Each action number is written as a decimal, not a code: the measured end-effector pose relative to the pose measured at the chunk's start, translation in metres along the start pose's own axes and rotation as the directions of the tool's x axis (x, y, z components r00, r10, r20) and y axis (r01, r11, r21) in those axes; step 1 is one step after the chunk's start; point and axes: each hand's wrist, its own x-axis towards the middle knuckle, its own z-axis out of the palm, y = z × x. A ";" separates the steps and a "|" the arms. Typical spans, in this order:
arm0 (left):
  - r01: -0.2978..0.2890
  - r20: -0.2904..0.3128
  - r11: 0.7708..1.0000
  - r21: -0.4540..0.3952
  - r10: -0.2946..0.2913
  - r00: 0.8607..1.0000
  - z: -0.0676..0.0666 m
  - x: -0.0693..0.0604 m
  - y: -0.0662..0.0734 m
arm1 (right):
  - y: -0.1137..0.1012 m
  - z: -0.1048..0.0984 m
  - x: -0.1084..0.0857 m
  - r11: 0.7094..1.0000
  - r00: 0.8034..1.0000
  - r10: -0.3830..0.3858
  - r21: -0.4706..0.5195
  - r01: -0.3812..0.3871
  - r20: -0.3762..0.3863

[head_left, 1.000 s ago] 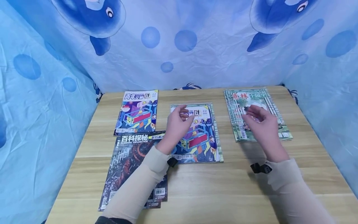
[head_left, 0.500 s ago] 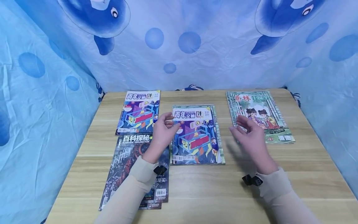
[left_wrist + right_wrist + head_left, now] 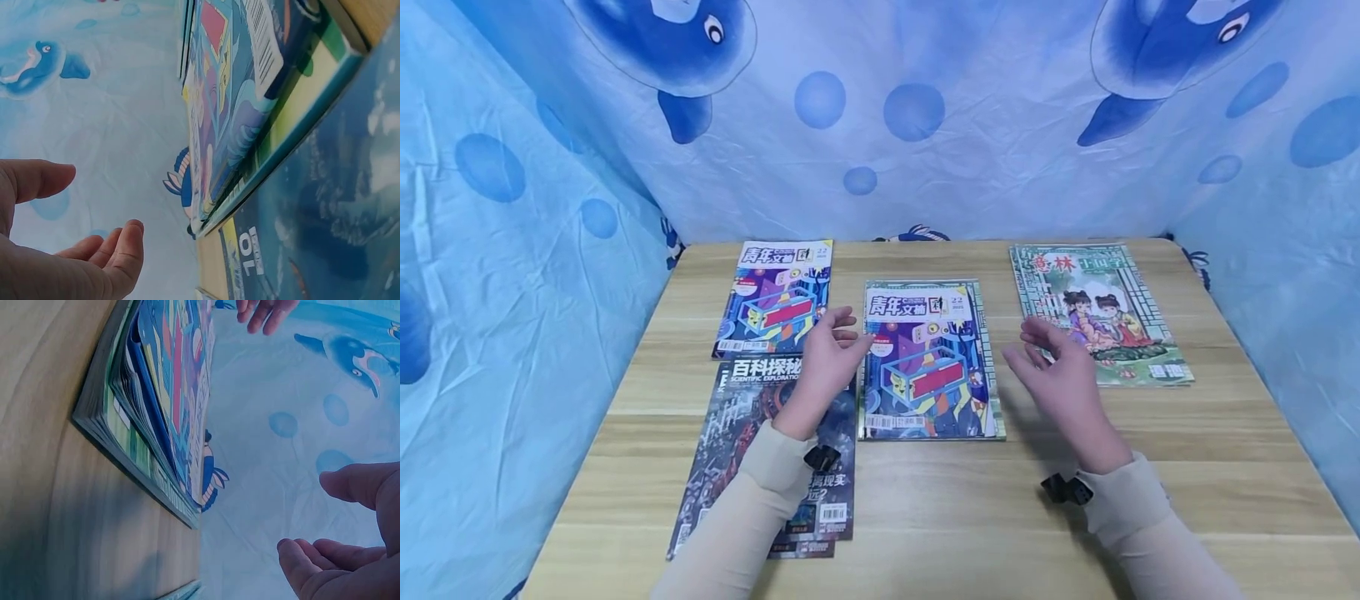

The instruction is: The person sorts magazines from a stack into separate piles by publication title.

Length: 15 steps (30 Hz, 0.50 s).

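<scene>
Both hands hover over a wooden table with nothing in their grasp. My left hand (image 3: 826,362) is just left of the middle stack, its thumb and fingers apart and loosely bent. That stack has a purple-blue magazine (image 3: 925,375) on top of a green-bordered magazine (image 3: 992,408). To the right of it, my right hand (image 3: 1060,371) floats with thumb and fingers apart. Its fingertips are near the lower left corner of the green magazines (image 3: 1138,325) at the far right. In the right wrist view, the middle stack's page edges (image 3: 134,400) show beside the hand.
Another purple-blue magazine (image 3: 767,308) lies at the back left. Dark science magazines (image 3: 730,442) overlap below it, partly hidden by the left forearm. Blue curtains (image 3: 880,150) with dolphin prints enclose the table (image 3: 940,517) at the back and sides.
Both hands have drawn back and to the left. The left hand has left the middle stack's cover, and the right hand has uncovered the figures on the green magazine. The magazines stay put.
</scene>
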 end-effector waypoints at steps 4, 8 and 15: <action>0.017 0.008 1.000 0.011 -0.017 1.000 0.002 0.002 -0.001 | -0.001 0.003 -0.002 0.999 1.000 0.019 0.035 -0.020 0.021; 0.051 0.020 0.998 0.025 -0.051 0.998 0.004 0.007 -0.001 | -0.001 0.007 -0.004 0.997 0.997 0.052 0.062 -0.055 0.053; 0.111 0.061 0.994 0.023 -0.112 0.992 0.004 0.021 -0.003 | -0.001 0.012 -0.009 0.990 0.988 0.106 0.079 -0.115 0.114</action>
